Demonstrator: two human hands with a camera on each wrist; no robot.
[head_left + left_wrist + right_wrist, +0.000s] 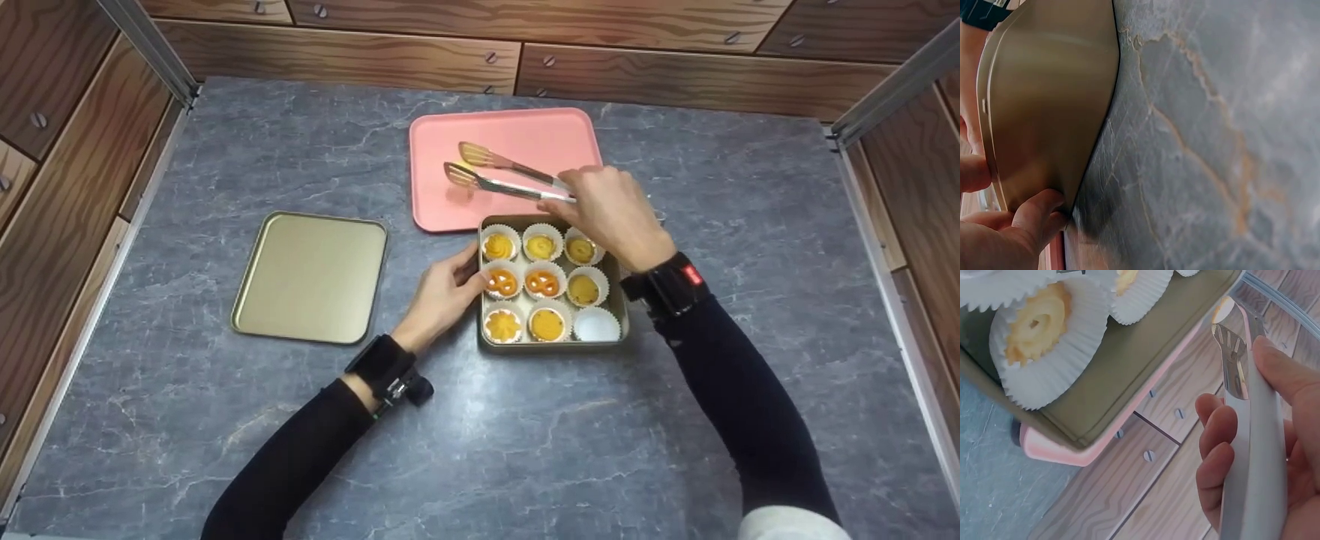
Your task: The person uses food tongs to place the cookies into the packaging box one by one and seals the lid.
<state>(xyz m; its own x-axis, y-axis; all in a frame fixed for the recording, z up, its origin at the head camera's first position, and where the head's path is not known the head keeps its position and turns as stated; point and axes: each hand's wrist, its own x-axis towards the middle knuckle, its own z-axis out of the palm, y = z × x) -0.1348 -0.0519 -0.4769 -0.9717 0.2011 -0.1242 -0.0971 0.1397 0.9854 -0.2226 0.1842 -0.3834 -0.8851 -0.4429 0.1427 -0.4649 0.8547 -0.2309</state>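
Note:
A square gold tin (553, 346) holds white paper cups with yellow and orange cookies in rows. One cup, the empty liner (597, 325) at the front right corner, shows no cookie. My left hand (442, 296) grips the tin's left side, thumb at the rim and fingers against the outer wall. In my right hand (611, 214) I hold metal tongs (1266, 455) with pale handles, over the tin's back right. Their slotted tips stretch leftward above the pink tray (510, 127). A small yellowish cookie (1222, 310) shows at the tips in the right wrist view.
The gold lid (311, 277) lies flat on the grey marbled table (480, 465), left of the tin. Right behind the tin is the pink tray. Wood-patterned walls (337, 56) enclose the table at the back and both sides.

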